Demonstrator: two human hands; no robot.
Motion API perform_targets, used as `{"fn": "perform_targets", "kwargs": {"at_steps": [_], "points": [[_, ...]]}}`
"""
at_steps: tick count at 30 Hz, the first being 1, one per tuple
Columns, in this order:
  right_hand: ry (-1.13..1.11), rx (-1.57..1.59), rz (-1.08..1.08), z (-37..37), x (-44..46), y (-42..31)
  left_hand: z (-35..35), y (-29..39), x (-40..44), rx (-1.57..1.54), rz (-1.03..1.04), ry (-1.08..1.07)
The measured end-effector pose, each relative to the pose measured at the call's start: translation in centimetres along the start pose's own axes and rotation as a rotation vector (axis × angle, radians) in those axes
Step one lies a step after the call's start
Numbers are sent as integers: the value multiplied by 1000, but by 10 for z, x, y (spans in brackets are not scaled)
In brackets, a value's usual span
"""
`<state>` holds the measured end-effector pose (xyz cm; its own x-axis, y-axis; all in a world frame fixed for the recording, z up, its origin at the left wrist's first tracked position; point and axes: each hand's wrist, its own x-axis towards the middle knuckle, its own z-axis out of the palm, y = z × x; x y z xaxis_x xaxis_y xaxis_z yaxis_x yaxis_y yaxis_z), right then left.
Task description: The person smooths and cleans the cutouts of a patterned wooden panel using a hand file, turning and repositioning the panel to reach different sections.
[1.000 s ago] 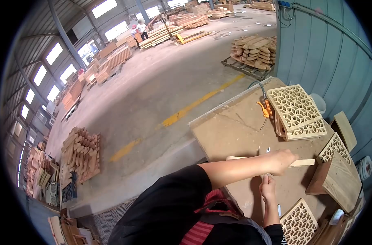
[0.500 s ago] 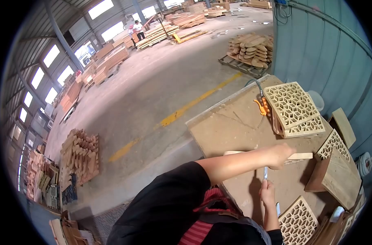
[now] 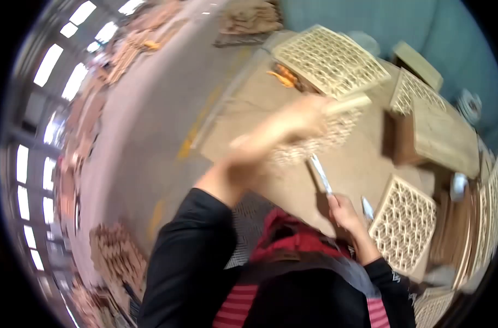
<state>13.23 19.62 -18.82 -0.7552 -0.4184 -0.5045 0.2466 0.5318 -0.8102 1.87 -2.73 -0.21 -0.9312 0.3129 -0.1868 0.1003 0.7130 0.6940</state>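
Note:
My left hand (image 3: 310, 116), smeared by motion, grips the upper edge of a wooden lattice panel (image 3: 339, 134). The panel is raised and tilted over the workbench (image 3: 270, 106), its pierced face partly showing. Lower right, my right hand (image 3: 344, 212) is closed around the handle of a narrow, flat-bladed metal tool (image 3: 321, 175). Its blade points up toward the panel's lower edge; blur hides whether they touch. Another lattice panel (image 3: 404, 224) lies right of my right hand, with a small pale blade (image 3: 367, 208) beside it.
Lattice panels (image 3: 331, 60) are stacked at the bench's back, beside an orange-handled tool (image 3: 283, 76). A wooden box (image 3: 443, 131) stands at the right, with more panels (image 3: 492, 208) near the edge. Stacked wood pieces (image 3: 251, 19) sit on the floor beyond.
My view has turned and shifted toward the bench. My left hand has tilted the panel, so more of its lattice face shows. My right hand keeps hold of the tool.

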Motion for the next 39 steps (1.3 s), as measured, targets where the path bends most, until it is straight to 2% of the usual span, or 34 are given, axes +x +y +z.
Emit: {"fn": "perform_targets", "kwargs": {"at_steps": [1, 3, 7, 11, 14, 15, 18, 22, 25, 29, 32, 35, 38, 39], "points": [[60, -18, -169, -4, 2, 12, 2, -4, 5, 82, -58, 52], [101, -28, -142, -14, -3, 9, -5, 0, 6, 82, -9, 37], [70, 127, -116, -29, -13, -9, -2, 11, 5, -19, -100, 36], [40, 153, -265, -23, -9, -12, -7, -1, 13, -13, -74, 4], [-47, 171, -150, -22, -5, -19, -6, -13, 19, -47, -10, 3], [-91, 193, -133, -23, -3, -21, -6, -8, 17, -73, -49, 11], [-122, 332, -133, -21, 11, -29, -4, 0, 13, 31, 5, 45], [-19, 144, -152, -18, 41, -41, 0, 8, 8, 46, -26, 55], [136, -92, -259, -7, 68, -66, 4, 10, 4, 43, -36, 48], [309, -34, -334, 16, 89, -69, 4, 19, 1, 73, -32, 41], [187, -103, -228, 4, 43, -67, -4, 24, 2, 15, -158, -36], [195, -142, -187, -1, 21, -54, 5, 12, 5, 48, -23, 45], [192, -129, -146, 0, 43, -78, 7, 21, 4, 19, -87, 22], [210, -75, -214, 8, 66, -73, 6, 28, 1, -15, -136, -8]]}}
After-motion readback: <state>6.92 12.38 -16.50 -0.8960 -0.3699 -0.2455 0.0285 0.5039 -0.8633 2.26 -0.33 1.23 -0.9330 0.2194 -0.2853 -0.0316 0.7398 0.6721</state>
